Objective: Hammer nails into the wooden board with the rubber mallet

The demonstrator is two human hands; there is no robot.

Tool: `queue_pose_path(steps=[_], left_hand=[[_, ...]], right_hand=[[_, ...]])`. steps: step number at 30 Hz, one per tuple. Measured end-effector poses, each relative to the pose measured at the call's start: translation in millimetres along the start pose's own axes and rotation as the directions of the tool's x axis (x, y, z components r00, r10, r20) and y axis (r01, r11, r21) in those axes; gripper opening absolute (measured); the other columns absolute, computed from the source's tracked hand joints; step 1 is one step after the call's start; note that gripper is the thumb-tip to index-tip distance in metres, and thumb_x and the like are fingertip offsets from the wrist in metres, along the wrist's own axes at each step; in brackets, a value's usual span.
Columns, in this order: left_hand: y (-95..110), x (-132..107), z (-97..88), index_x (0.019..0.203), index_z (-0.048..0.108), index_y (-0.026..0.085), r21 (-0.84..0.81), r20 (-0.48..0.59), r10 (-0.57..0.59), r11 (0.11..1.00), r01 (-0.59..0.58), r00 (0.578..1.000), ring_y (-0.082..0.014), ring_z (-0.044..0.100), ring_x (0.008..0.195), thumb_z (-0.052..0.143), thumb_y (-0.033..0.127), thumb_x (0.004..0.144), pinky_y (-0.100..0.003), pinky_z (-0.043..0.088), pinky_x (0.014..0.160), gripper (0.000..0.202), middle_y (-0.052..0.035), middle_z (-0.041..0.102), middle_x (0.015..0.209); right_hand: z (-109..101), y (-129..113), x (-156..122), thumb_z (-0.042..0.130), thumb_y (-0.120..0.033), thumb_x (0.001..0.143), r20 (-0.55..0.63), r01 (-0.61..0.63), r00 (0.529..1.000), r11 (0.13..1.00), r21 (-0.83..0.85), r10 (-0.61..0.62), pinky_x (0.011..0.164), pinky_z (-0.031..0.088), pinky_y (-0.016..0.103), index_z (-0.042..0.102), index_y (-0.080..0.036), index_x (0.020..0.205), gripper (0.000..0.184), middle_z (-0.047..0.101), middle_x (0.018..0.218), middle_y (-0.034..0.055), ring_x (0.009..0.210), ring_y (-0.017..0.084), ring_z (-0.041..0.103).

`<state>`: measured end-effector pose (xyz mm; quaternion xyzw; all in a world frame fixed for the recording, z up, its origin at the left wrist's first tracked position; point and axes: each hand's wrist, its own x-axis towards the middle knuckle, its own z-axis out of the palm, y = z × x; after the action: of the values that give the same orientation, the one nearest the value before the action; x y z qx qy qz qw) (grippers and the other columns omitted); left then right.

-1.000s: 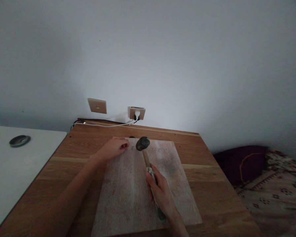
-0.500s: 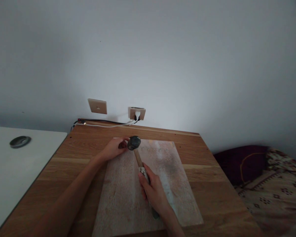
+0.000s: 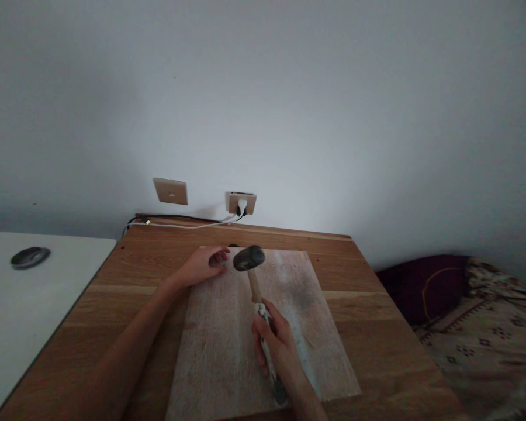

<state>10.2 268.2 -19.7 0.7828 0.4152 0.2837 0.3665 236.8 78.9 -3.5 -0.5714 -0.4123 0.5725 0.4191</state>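
My right hand (image 3: 277, 339) is wrapped around the handle of a hammer (image 3: 255, 286), a mallet-like tool with a dark, thick head and a wooden shaft. The head is over the far part of a worn, whitish board (image 3: 219, 345). My left hand (image 3: 207, 264) rests at the board's far left corner, its fingers curved and a gap showing between them and the thumb. Near those fingertips is something small that I cannot make out. To the right of the hammer head, a row of tiny pale things runs along the board, too small to name.
The board lies on a wooden table (image 3: 355, 327) against the wall. Cables (image 3: 193, 225) run along its back edge to a wall socket (image 3: 242, 203). A white surface (image 3: 39, 310) with a dark round piece (image 3: 30, 257) adjoins on the left. Patterned cloth (image 3: 491, 339) and a purple cushion (image 3: 421, 289) lie right.
The hammer head has moved right, away from my left hand, and turned sideways. My left fingers have loosened from their closer curl. The view has shifted slightly.
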Motion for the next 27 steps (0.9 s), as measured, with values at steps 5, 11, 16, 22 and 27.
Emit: queue_pose_path(steps=[5, 11, 16, 22, 27], left_hand=[[-2, 0, 0.9, 0.118, 0.073, 0.019, 0.005, -0.015, -0.007, 1.0, 0.007, 1.0, -0.0215, 0.071, 0.089, 0.075, 0.036, 0.077, -0.035, 0.056, 0.088, 0.044, -0.0065, 0.08, 0.102], [-6, 1, 4.3, 0.118, 0.073, 0.02, 0.03, -0.047, 0.007, 1.0, -0.005, 0.999, -0.0221, 0.07, 0.087, 0.075, 0.041, 0.077, -0.036, 0.055, 0.088, 0.046, -0.0058, 0.08, 0.098], [-7, 0, 7.4, 0.119, 0.073, 0.021, 0.046, -0.067, 0.01, 0.999, -0.006, 0.998, -0.0227, 0.07, 0.089, 0.075, 0.045, 0.078, -0.037, 0.054, 0.089, 0.047, -0.006, 0.08, 0.101], [-5, 0, 8.3, 0.121, 0.071, 0.022, 0.058, -0.074, -0.026, 0.998, 0.031, 0.997, -0.0245, 0.07, 0.093, 0.073, 0.051, 0.079, -0.039, 0.054, 0.09, 0.052, -0.0064, 0.08, 0.102], [14, -2, 9.4, 0.124, 0.067, 0.018, 0.079, -0.268, -0.044, 0.995, 0.067, 0.963, -0.0252, 0.068, 0.096, 0.065, 0.049, 0.086, -0.04, 0.056, 0.089, 0.05, -0.0093, 0.072, 0.107]], right_hand=[[-14, 20, -25, 0.077, -0.066, 0.079, -0.213, -0.014, 0.975, 0.974, 0.226, 0.063, 0.029, 0.033, 0.017, 0.053, -0.024, 0.117, 0.061, 0.046, 0.054, -0.0142, 0.032, 0.008, 0.039], [-20, 18, -40, 0.084, -0.073, 0.067, -0.398, -0.049, 0.9, 0.951, 0.306, 0.175, 0.034, 0.036, 0.017, 0.055, -0.023, 0.116, 0.076, 0.056, 0.058, -0.0104, 0.04, 0.011, 0.05], [-22, 24, -38, 0.084, -0.073, 0.069, -0.377, -0.061, 0.909, 0.951, 0.303, 0.179, 0.038, 0.043, 0.022, 0.058, -0.021, 0.126, 0.081, 0.062, 0.063, -0.0072, 0.044, 0.013, 0.054], [-39, 24, -37, 0.084, -0.064, 0.074, -0.326, -0.015, 0.944, 0.997, 0.08, 0.04, 0.063, 0.06, 0.031, 0.068, -0.019, 0.114, 0.062, 0.079, 0.102, 0.0104, 0.084, 0.026, 0.075], [-34, 30, -41, 0.075, -0.061, 0.083, -0.228, 0.049, 0.972, 0.998, -0.029, -0.055, 0.049, 0.056, 0.031, 0.049, -0.019, 0.15, 0.084, 0.076, 0.092, 0.0066, 0.066, 0.023, 0.071]])
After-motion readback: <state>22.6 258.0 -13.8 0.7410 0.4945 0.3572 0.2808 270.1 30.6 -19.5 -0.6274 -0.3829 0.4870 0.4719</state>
